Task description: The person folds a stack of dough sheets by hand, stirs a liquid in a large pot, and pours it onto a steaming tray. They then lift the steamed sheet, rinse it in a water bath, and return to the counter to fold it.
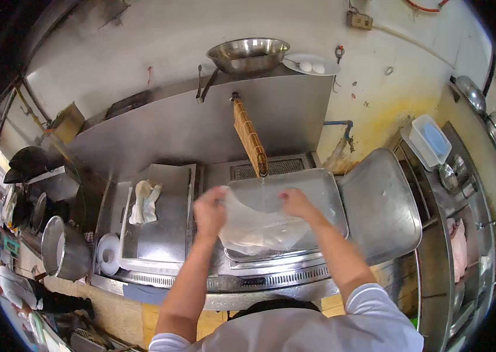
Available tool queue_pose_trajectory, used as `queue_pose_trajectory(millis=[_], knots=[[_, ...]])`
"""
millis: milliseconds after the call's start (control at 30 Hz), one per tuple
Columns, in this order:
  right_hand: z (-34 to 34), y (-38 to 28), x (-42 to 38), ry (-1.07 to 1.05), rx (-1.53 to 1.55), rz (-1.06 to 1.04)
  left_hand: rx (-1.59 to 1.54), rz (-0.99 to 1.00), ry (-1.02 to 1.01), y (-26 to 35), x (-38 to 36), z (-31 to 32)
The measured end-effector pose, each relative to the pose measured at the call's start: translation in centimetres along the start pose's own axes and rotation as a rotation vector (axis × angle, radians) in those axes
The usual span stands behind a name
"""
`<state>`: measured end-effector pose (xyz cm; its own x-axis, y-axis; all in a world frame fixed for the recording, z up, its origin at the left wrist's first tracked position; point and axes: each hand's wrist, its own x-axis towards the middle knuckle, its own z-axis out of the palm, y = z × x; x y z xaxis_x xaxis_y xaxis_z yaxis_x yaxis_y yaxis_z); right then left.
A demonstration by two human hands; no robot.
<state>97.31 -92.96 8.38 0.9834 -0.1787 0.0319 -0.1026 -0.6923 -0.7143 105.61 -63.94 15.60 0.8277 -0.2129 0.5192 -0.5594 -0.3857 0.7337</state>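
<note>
A thin, translucent whitish sheet (254, 226), soft like a rice noodle sheet, hangs in folds over a metal tray (324, 193). My left hand (211, 210) grips its upper left edge with fingers closed. At the sheet's upper right edge, my right hand (298, 203) is pinched shut, slightly blurred. Between both hands the edge sags in a curve, and the lower part rests on the tray. Just beyond the tray, a bamboo mat (249, 135) hangs from the metal backsplash.
A white cloth (145, 202) lies on the steel worktop to the left. On the right leans another large metal tray (380, 205). A steel bowl (248, 56) and a plate with eggs (318, 63) stand on the ledge. Another person (31, 290) is at far left.
</note>
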Motion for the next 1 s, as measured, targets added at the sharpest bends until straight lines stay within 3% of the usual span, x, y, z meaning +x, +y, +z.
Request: queue_pose_trajectory(millis=[67, 100, 167, 200, 267, 333, 400, 433, 500, 533, 567, 633, 667, 700, 733, 767, 800, 900, 967, 1000], knots=[[1.9, -8.5, 0.6, 0.029, 0.407, -0.067, -0.009, 0.194, -0.078, 2.7, -0.9, 3.2], [2.2, -11.2, 0.4, 0.000, 0.552, -0.113, -0.013, 0.174, -0.068, 3.5, -0.3, 2.7], [4.2, -8.1, 0.4, -0.079, 0.255, -0.064, -0.023, 0.142, -0.061, 5.6, 1.6, 1.1], [5.4, -5.8, 0.5, -0.120, 0.104, -0.040, -0.004, 0.089, 0.057, 4.9, 3.0, -1.0], [3.8, 2.8, -1.2, -0.061, -0.087, 0.055, 0.062, -0.076, 0.210, 3.6, 5.5, -7.3], [1.6, 8.9, -1.9, 0.023, -0.304, -0.008, 0.058, -0.111, 0.303, 2.7, 5.9, -9.1], [-0.8, 4.6, -2.4, -0.068, -0.295, 0.088, -0.044, 0.023, 0.396, -1.0, 3.7, -7.0], [-1.6, 2.2, -2.0, -0.105, -0.298, 0.131, -0.062, 0.016, 0.247, -1.3, 2.9, -5.2], [3.2, 0.3, 0.9, 0.157, 0.056, -0.171, -0.004, 0.120, 0.039, 0.1, 0.3, -0.2], [4.4, -4.4, 1.6, 0.120, 0.322, -0.216, 0.071, 0.235, -0.022, 1.1, -0.5, 1.8], [4.6, -8.5, 1.5, 0.082, 0.588, -0.257, 0.042, 0.225, -0.032, 2.4, -0.5, 2.1], [4.1, -9.8, 0.4, -0.078, 0.472, -0.020, -0.022, 0.206, -0.063, 5.1, 0.3, 2.0], [4.1, -9.9, -0.2, -0.160, 0.415, 0.100, 0.034, 0.223, -0.006, 3.4, 1.7, 0.1], [5.8, -4.7, 0.5, -0.044, 0.248, 0.038, 0.011, 0.200, 0.097, 3.2, 3.0, -2.8], [6.4, 1.6, 1.1, 0.070, 0.081, -0.030, -0.140, 0.067, 0.198, 3.0, 3.7, -5.2], [3.6, 3.5, 0.1, 0.038, 0.007, -0.001, -0.144, -0.131, 0.214, 3.6, 4.4, -7.8], [1.4, 4.1, -0.5, 0.004, -0.065, 0.030, 0.019, -0.147, 0.233, 1.9, 4.3, -9.0], [-1.2, 2.2, -0.3, -0.235, -0.406, 0.080, -0.002, 0.064, 0.223, -1.3, 1.6, -5.4], [2.2, -1.2, 0.8, 0.058, -0.089, -0.053, 0.045, 0.180, 0.075, -1.4, -0.6, -0.9], [4.1, -4.8, 1.5, 0.094, 0.220, -0.164, 0.046, 0.174, -0.002, 0.8, -1.3, 1.0]])
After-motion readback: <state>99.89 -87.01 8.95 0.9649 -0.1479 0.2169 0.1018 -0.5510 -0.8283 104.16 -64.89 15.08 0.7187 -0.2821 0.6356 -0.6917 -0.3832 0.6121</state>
